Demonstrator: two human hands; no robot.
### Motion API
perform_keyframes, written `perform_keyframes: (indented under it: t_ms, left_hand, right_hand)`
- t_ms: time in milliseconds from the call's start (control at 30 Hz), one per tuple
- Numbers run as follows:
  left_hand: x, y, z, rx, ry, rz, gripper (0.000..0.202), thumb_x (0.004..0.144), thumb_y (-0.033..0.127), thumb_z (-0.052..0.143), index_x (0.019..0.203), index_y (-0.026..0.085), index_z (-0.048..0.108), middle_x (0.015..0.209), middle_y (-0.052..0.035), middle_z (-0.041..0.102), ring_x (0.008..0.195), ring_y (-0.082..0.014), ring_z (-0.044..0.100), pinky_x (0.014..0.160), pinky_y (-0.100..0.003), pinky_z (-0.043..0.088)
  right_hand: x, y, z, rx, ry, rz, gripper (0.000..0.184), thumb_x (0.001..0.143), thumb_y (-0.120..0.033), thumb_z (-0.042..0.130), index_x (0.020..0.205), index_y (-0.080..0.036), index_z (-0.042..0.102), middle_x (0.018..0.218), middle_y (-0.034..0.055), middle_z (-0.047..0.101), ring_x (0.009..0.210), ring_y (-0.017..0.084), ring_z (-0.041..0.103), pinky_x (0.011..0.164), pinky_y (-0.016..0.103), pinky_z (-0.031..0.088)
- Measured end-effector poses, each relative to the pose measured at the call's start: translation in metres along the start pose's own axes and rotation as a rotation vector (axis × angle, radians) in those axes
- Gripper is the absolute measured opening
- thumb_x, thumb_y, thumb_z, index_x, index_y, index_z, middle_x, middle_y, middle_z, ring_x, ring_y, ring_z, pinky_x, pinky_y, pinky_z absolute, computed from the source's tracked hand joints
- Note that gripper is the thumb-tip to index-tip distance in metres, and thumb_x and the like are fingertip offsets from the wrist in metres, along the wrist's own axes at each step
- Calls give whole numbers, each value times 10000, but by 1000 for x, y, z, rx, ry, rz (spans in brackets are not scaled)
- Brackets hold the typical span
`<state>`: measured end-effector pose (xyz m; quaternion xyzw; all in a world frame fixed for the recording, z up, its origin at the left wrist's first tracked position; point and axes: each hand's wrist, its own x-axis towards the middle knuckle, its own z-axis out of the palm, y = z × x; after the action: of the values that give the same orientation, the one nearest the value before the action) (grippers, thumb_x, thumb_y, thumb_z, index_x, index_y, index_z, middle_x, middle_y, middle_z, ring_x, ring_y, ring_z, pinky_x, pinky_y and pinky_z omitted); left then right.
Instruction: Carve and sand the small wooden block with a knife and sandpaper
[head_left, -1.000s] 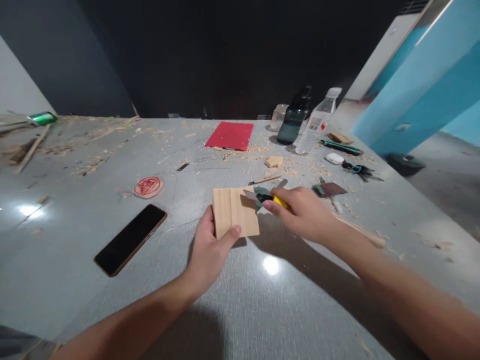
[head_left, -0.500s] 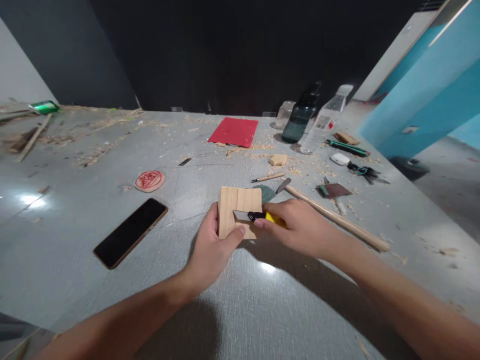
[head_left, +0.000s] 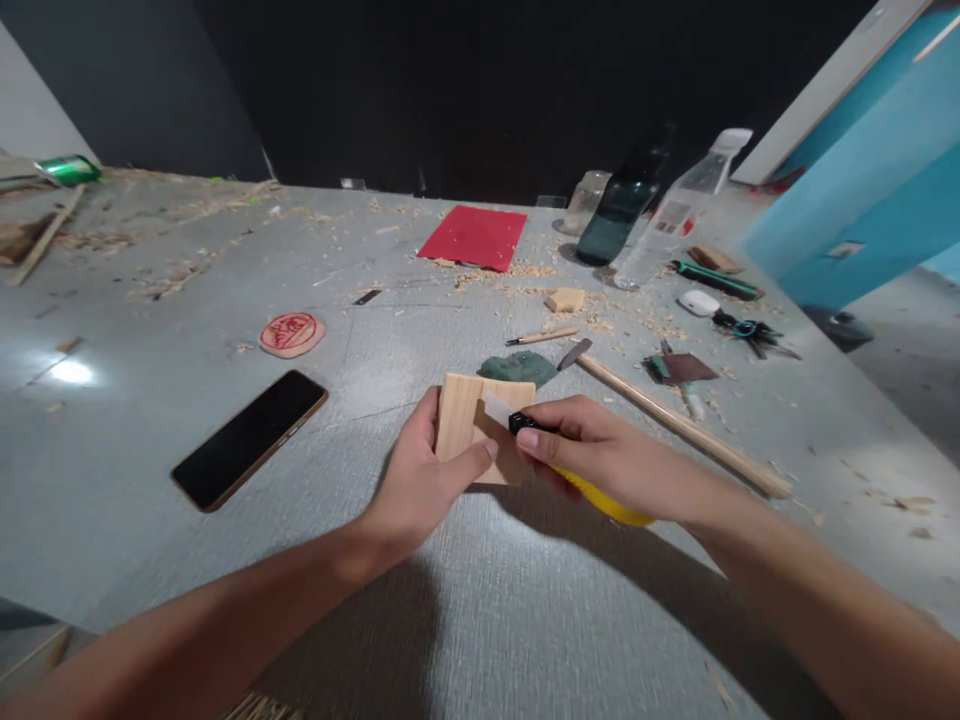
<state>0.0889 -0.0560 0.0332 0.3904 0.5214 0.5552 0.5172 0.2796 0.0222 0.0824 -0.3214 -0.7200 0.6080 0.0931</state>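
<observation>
My left hand (head_left: 424, 465) grips a pale wooden block (head_left: 459, 418) by its left side, thumb across the front face and fingers behind. In my right hand (head_left: 589, 445) is a utility knife (head_left: 611, 505) with a yellow and black handle, its blade pointing up and left over the block's face. Whether the blade touches the wood I cannot tell. Just behind the block lies a dark green, lumpy flat piece (head_left: 517, 367). A long wooden-handled tool with a dark blade (head_left: 675, 420) rests to the right, beyond my right hand.
A phone (head_left: 251, 438) and a round wooden piece with a red design (head_left: 292, 333) lie left. Behind are red paper (head_left: 474, 236), a thin carving tool (head_left: 543, 336) and a wood scrap (head_left: 565, 300). A dark bottle (head_left: 616, 215), clear bottle (head_left: 686, 215) and keys (head_left: 754, 332) are right.
The knife has turned so its blade points further up and its yellow handle shows below my right hand. The block has tilted slightly, and the camera view has shifted.
</observation>
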Motion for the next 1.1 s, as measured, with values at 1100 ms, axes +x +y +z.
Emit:
perform_keyframes:
  t_ms: [1100]
  left_hand:
    - [21, 7, -28, 1050, -150, 566, 446, 922, 224, 649, 1359, 226, 561, 1399, -110, 622, 1310, -302, 563, 1153, -498, 444]
  right_hand:
    - [6, 13, -31, 467, 525, -99, 334, 1016, -478, 558, 1299, -316, 632, 907, 29, 639, 839, 232, 665, 857, 440, 593]
